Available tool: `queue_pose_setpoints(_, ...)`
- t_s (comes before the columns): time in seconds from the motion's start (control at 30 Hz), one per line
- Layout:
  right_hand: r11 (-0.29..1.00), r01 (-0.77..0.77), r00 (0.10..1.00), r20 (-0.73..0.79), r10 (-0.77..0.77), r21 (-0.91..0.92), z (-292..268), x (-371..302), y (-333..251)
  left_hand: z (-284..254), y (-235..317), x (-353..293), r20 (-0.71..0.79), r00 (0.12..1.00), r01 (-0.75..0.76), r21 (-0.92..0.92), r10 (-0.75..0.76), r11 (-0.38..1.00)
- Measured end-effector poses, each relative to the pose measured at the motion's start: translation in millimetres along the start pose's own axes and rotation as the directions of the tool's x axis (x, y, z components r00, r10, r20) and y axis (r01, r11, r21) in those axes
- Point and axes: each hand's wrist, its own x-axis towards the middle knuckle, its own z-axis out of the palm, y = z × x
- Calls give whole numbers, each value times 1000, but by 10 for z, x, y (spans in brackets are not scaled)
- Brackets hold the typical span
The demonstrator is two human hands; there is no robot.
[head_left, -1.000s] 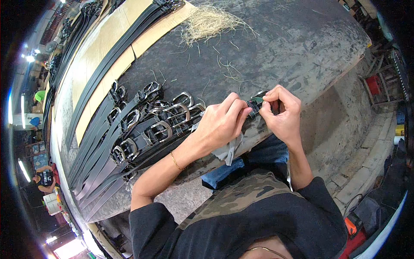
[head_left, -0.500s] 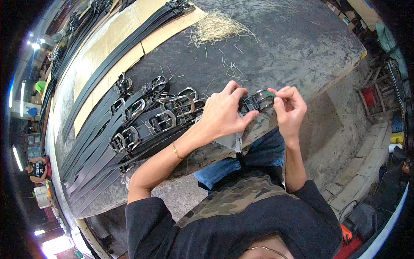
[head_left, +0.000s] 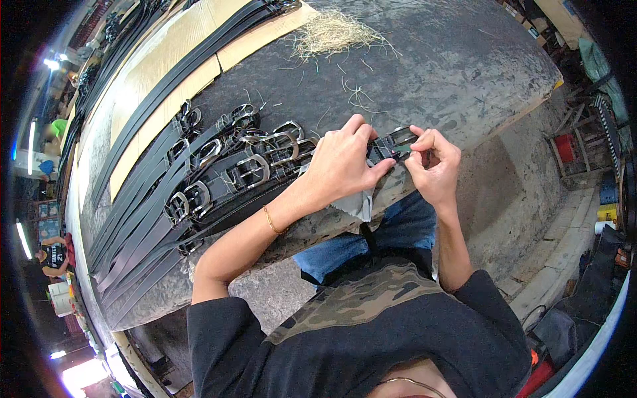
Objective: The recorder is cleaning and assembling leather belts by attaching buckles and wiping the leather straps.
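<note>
My left hand [head_left: 337, 160] presses down on a black belt [head_left: 380, 151] at the table's near edge, thumb and fingers gripping it just behind its metal buckle [head_left: 400, 136]. Right beside that buckle, my right hand [head_left: 434, 167] is closed in a pinch. A small green bit shows by its fingertips, but what the fingers hold is too small to make out. Under my left wrist and further left lies a pile of black belts [head_left: 142, 232] with silvery frame buckles [head_left: 252, 171], several tied with pale strands. A grey cloth [head_left: 355, 205] hangs over the table edge below my left hand.
A heap of pale straw-like strands [head_left: 340, 36] lies on the dark table [head_left: 458, 53], with loose bits around it. More black belts [head_left: 192, 69] rest on cardboard [head_left: 156, 50] at the far left. A wooden rack [head_left: 567, 149] stands right; another person [head_left: 54, 255] is far left.
My right hand has moved slightly nearer and left, from the buckle's far end to its near side. The left hand keeps its grip on the belt.
</note>
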Motion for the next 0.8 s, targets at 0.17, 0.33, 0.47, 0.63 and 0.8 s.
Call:
queue_pose_setpoints(0.17, 999, -22, 1000, 10, 22, -31, 1, 1, -15, 4, 4, -4, 4, 1000, -6, 9, 6, 1000)
queue_pose_setpoints(0.33, 1000, 14, 1000, 1, -14, -12, 18, 7, 3, 3, 5, -9, 11, 1000, -3, 9, 3, 1000)
queue_pose_setpoints(0.47, 997, 39, 999, -10, -39, -62, 18, 13, -20, 6, 15, -4, 0, 1000, -4, 13, 4, 1000)
queue_pose_setpoints(0.63, 999, -15, 1000, 8, 15, -42, 29, 9, -20, 13, 7, -19, -14, 1000, -7, 28, 7, 1000)
queue_pose_setpoints(0.8, 996, -22, 998, -53, 27, 91, 27, -2, 5, -2, 0, 11, 25, 999, -26, 12, 26, 1000)
